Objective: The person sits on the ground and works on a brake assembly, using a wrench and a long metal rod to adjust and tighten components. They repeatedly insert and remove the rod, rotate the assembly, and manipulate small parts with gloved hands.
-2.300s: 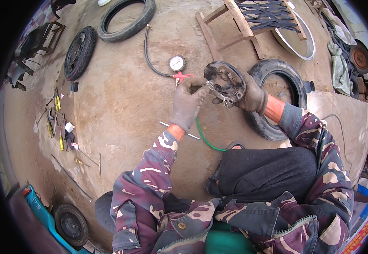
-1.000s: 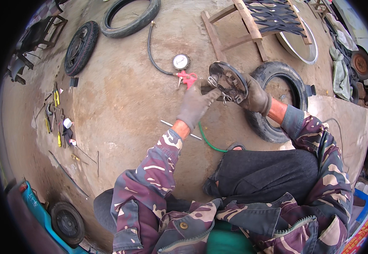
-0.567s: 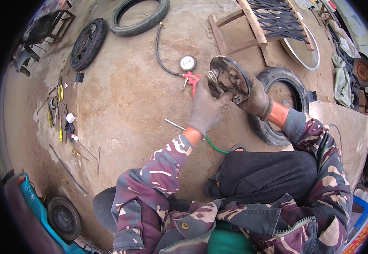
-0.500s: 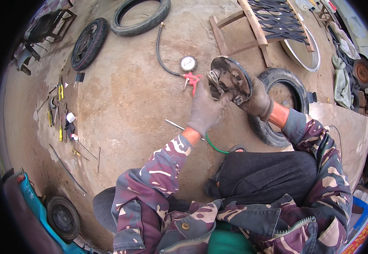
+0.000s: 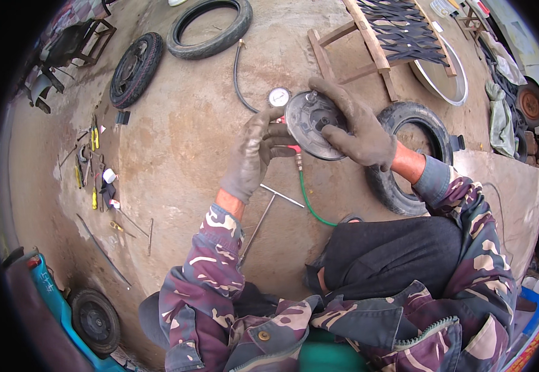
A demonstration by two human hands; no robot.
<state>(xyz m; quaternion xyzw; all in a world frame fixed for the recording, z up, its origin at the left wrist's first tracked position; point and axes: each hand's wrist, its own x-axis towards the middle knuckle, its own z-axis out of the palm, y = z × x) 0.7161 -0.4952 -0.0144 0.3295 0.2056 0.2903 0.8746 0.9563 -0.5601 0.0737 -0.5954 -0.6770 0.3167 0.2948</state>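
My gloved right hand [image 5: 360,133] grips a round dark metal brake plate [image 5: 313,136], its forefinger over the upper rim and thumb on the face, near a centre hole and a small silver fitting at the top. My gloved left hand [image 5: 251,152] is at the plate's left side, fingers apart and loosely curved; whether the fingertips touch it I cannot tell. Behind them lies a pressure gauge [image 5: 279,97] with a black hose, its red handle mostly hidden, and a green hose [image 5: 308,201] runs down from it. A metal T-handle tool [image 5: 282,195] lies below my left hand.
Tyres [image 5: 393,195] lie right and at the back [image 5: 209,49], a mounted wheel [image 5: 134,69] left. A wooden frame with black straps [image 5: 378,46] stands by a metal basin [image 5: 444,87]. Hand tools [image 5: 94,198] are scattered left; a turquoise vehicle part [image 5: 52,288] is lower left.
The plate has turned over to show its other face. My right hand has come up over it; my left hand has moved left, off its middle. The T-handle tool is now uncovered.
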